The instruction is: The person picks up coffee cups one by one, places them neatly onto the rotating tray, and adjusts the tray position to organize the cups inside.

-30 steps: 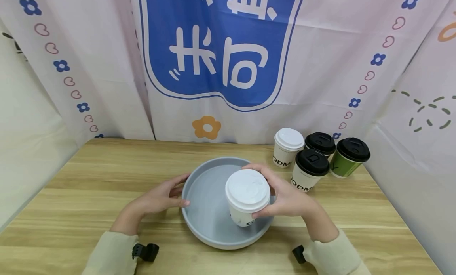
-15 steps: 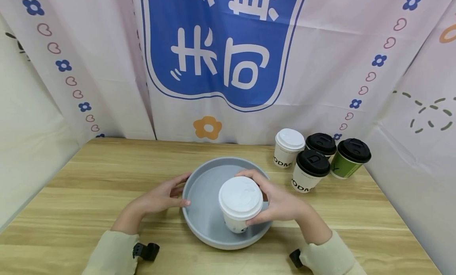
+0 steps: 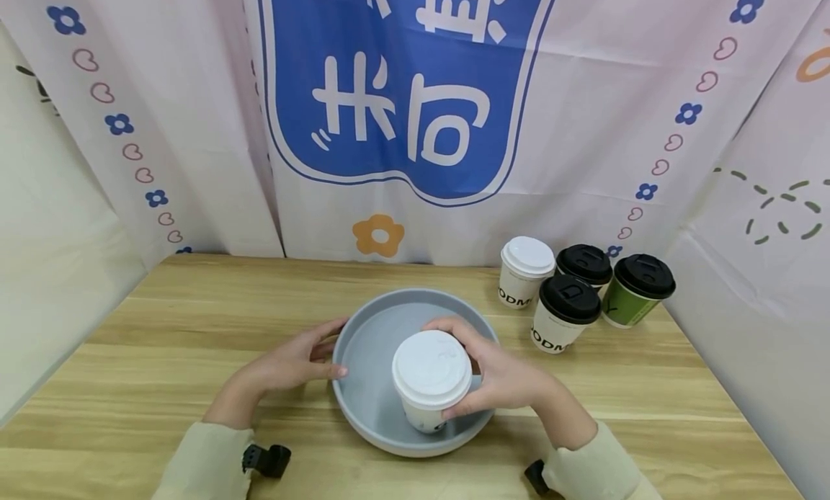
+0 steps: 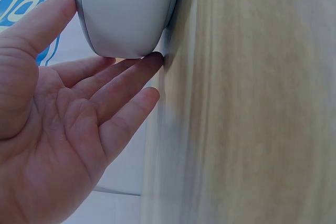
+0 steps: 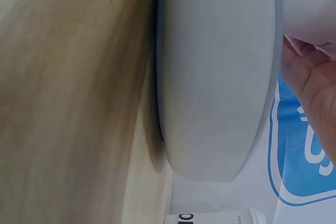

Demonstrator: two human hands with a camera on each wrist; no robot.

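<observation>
Cup (image 3: pixel 428 385): upright, above gray tray's (image 3: pixel 369 356) near-right area, base contact unclear | right hand (image 3: pixel 499 374): nearer, fingers grasping, cup to their left | left hand (image 3: pixel 298 357): fingers extended, touching tray edge

Far curtain: large, stylised white Chinese characters on a blue panel (image 3: pixel 402 75), cut off at the top. At far right, the white-lidded cup (image 3: pixel 521 278) and the nearer black-lidded cup (image 3: pixel 563 318) show "ODM", part of a word. Lettering on the held cup (image 3: pixel 431 377): too partial to read.
</observation>
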